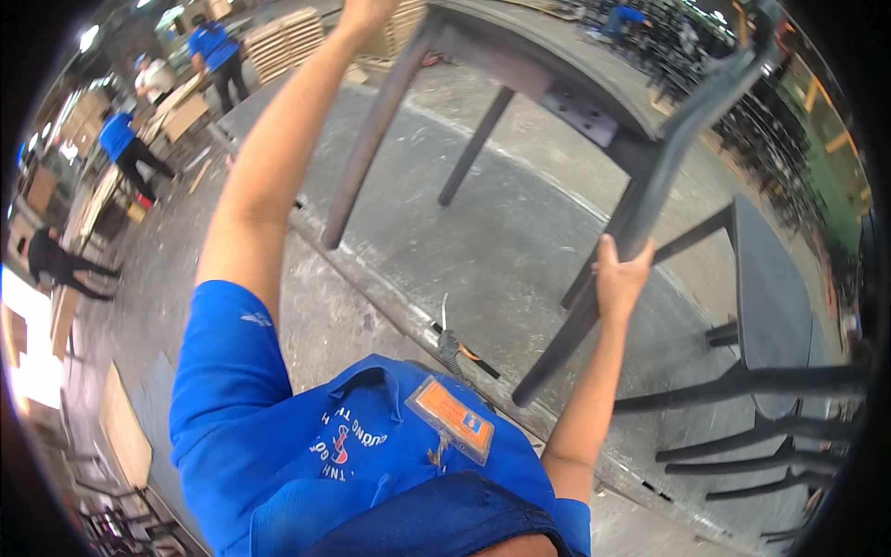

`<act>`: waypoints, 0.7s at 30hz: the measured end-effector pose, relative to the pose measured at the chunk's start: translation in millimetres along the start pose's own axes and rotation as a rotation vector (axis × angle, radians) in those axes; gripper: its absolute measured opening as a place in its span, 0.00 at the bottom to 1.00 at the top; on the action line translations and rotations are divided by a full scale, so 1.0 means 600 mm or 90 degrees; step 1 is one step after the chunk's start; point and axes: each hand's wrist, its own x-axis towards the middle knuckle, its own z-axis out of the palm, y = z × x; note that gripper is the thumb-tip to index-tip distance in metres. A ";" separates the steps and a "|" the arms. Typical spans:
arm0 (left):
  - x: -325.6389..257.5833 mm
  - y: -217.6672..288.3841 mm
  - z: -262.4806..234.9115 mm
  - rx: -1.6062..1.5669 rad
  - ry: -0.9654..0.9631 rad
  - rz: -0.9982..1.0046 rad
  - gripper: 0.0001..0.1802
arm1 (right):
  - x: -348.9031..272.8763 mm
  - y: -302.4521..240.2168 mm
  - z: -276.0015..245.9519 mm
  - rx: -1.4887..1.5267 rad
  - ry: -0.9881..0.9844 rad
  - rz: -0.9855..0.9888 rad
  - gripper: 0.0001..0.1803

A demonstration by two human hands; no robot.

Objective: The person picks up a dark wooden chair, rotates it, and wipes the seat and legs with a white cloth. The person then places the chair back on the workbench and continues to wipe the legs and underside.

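right grip (624, 280) wraps closed round a dark chair leg (562, 351); left grip (369, 11), cut off, can't tell. best balance the chair (520, 70) between both, above the worktop (408, 241).

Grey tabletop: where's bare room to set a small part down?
Widest patch: mid grey tabletop, between the held chair's two near legs, down to the orange-and-black item by the near edge. Narrower strip: between the left forearm and the chair's left near leg. Crowded: right side, with dark chairs.
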 end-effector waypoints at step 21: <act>-0.671 -0.199 -0.126 0.077 0.267 -0.538 0.13 | 0.109 0.047 0.026 0.126 -0.079 0.023 0.21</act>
